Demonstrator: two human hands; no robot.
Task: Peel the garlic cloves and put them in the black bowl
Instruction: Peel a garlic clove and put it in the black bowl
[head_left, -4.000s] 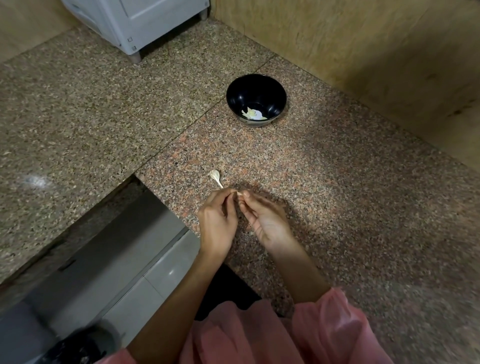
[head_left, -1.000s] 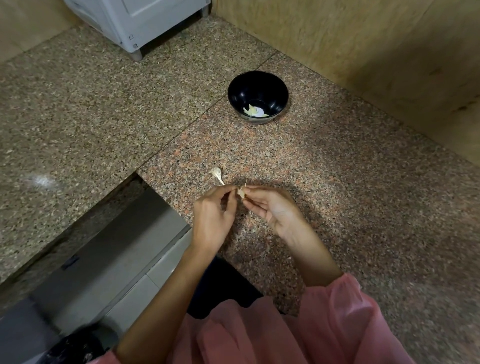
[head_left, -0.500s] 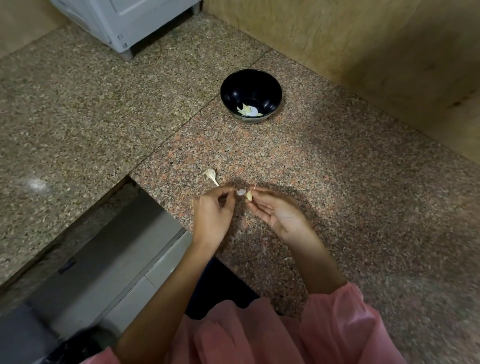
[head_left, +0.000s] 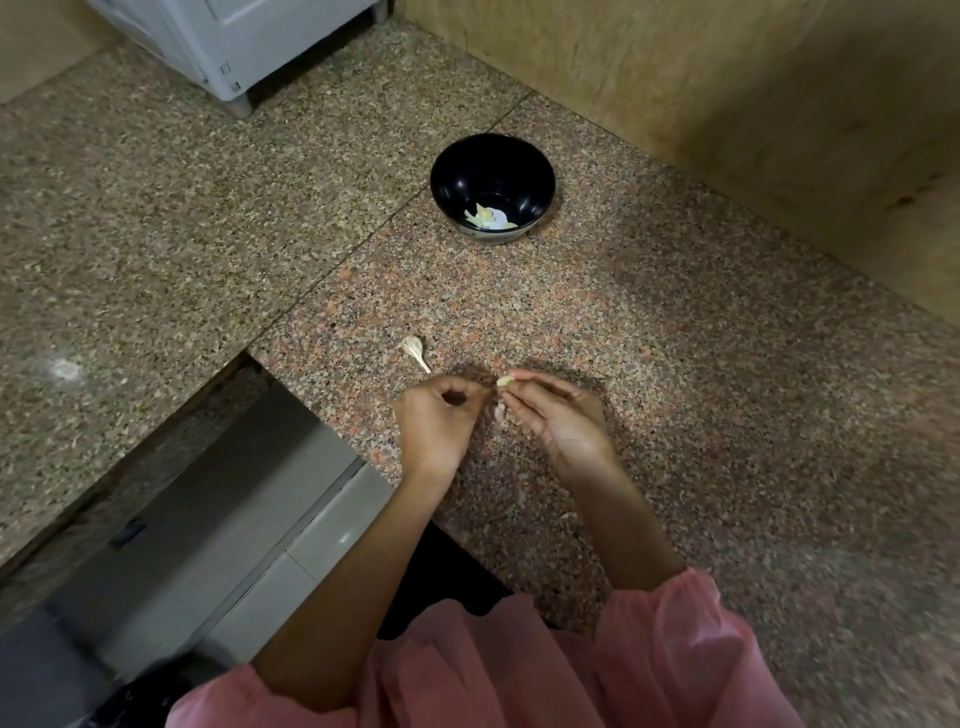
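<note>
a pale garlic clove (head_left: 504, 381) is sitting just below the middle of the frame, pinched at the fingertips of the right hand (head_left: 558, 421), whose thumb and forefinger are closing on it while the other fingers are curling loosely underneath. the left hand (head_left: 439, 423) is hovering just to the left of it, its fingers curled in toward the thumb with the tips close together; whether it is gripping any scrap of skin cannot be told. a thin pale piece of peel (head_left: 498, 411) is showing between the two hands, below the clove. both hands are hanging over the speckled granite counter (head_left: 701, 415). up and to the left of the left hand, a second garlic piece with a thin stalk (head_left: 414, 349) is lying on the counter, apart from both hands. further up, above centre, the black bowl (head_left: 492, 187) is standing upright on the counter, well apart from the hands, holding a few pale peeled pieces (head_left: 485, 215) at its bottom. pink sleeves (head_left: 670, 649) are filling the lower edge of the frame. a grey appliance (head_left: 228, 41) is standing at the upper left, and a tan wall (head_left: 727, 93) is running across the upper right.
</note>
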